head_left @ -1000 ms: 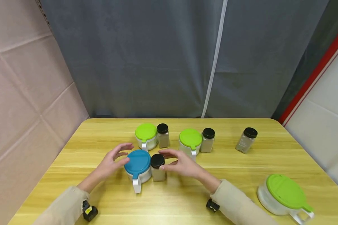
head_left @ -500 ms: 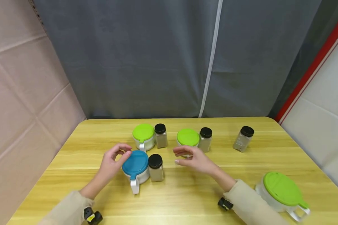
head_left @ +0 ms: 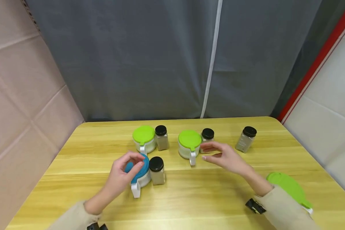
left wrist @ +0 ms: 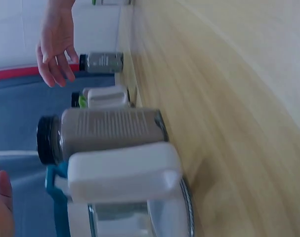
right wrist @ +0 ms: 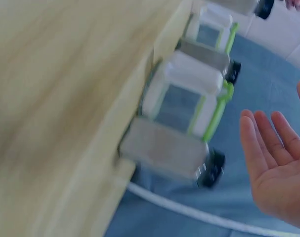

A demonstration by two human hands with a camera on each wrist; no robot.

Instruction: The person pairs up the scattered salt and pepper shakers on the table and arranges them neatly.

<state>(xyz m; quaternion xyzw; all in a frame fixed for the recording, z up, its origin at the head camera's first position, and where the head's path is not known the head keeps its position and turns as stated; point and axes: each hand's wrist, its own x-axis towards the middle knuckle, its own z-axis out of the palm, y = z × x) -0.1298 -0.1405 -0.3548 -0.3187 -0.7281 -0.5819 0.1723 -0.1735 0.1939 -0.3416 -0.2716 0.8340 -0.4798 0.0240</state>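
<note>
My left hand [head_left: 123, 175] hovers over the left side of a blue-lidded seasoning jar [head_left: 145, 179], partly covering its lid; its fingers are loosely bent and hold nothing. Right beside that jar stands a black-capped spice bottle [head_left: 157, 174]. My right hand [head_left: 228, 158] is in the air in front of another black-capped spice bottle [head_left: 207, 134], hiding its lower part. Just left of it stands a green-lidded seasoning jar [head_left: 189, 140] with its white handle toward me. In the right wrist view, my right hand [right wrist: 280, 168] shows relaxed fingers, apart from the bottle [right wrist: 162, 150].
Farther back left are a green-lidded jar [head_left: 144, 135] and a spice bottle [head_left: 162, 139]. One lone bottle [head_left: 245, 139] stands at the back right. Near my right sleeve, another green-lidded jar [head_left: 288, 187] is partly covered. A grey curtain [head_left: 132, 64] hangs behind the wooden table [head_left: 201, 204].
My right hand has left the spice bottle beside the blue-lidded jar and moved right, past the green-lidded jar. My left hand has shifted slightly right, over the blue lid.
</note>
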